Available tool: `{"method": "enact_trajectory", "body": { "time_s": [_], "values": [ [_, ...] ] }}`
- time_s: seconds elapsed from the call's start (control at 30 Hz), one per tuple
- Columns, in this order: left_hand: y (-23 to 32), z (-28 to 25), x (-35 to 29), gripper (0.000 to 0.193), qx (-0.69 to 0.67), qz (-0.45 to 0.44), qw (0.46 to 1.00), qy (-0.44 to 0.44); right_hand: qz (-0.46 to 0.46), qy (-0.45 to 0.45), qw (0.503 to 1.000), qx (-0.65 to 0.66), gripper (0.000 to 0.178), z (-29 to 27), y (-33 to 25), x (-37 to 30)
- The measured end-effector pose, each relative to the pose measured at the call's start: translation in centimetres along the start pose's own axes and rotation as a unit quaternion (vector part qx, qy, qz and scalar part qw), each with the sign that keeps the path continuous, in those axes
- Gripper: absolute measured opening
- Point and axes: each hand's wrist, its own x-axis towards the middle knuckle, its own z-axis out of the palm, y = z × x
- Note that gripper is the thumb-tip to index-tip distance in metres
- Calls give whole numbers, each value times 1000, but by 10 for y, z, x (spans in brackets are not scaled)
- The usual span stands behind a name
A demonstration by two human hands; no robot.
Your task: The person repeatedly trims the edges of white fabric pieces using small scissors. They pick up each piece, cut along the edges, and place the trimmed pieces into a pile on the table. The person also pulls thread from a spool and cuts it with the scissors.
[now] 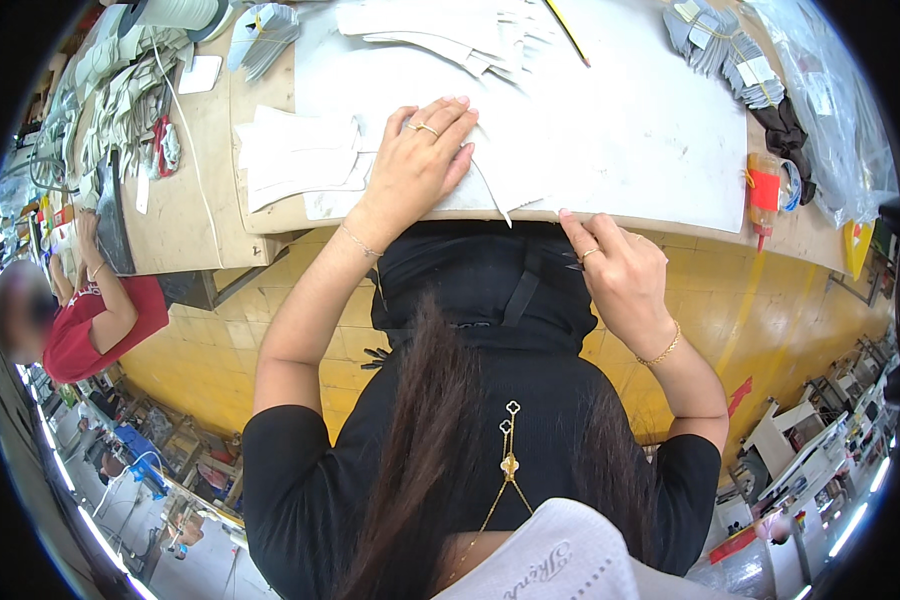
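My left hand [422,160] lies palm down on the white-topped table, fingers stretched out and thumb a little apart. Under and beside it is a white cut piece [497,190] with a narrow, dark-edged tip reaching the table's front edge. Left of that hand lies a pile of white curved cut pieces [300,165]. My right hand [615,262] is just off the front edge, index finger stretched toward the table and the other fingers curled. A small, thin shape shows by those curled fingers, too small to name.
More white cut pieces [440,35] lie at the back beside a pencil [570,35]. Tied grey bundles [725,50], plastic wrap [830,110] and a red-tipped bottle [763,195] stand right. A thread cone [175,12] and grey stacks sit left, near a person in red [110,320].
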Motion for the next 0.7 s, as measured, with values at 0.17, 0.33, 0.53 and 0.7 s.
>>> {"method": "enact_trajectory", "body": {
  "time_s": [0.17,0.33,0.53,0.7],
  "values": [
    [-1,-1,-1,39,37,20,999,-18,-4,-16,1000,-12,40,11,4,-7],
    [0,-2,-3,37,70,37,996,-45,3,-1,1000,-22,45,17,14,-11],
    [1,-4,-6,40,77,45,994,-69,55,-47,997,12,36,17,20,-8],
    [4,-2,-8,41,72,40,995,-58,174,-73,949,254,29,16,25,8]
  ]
}}
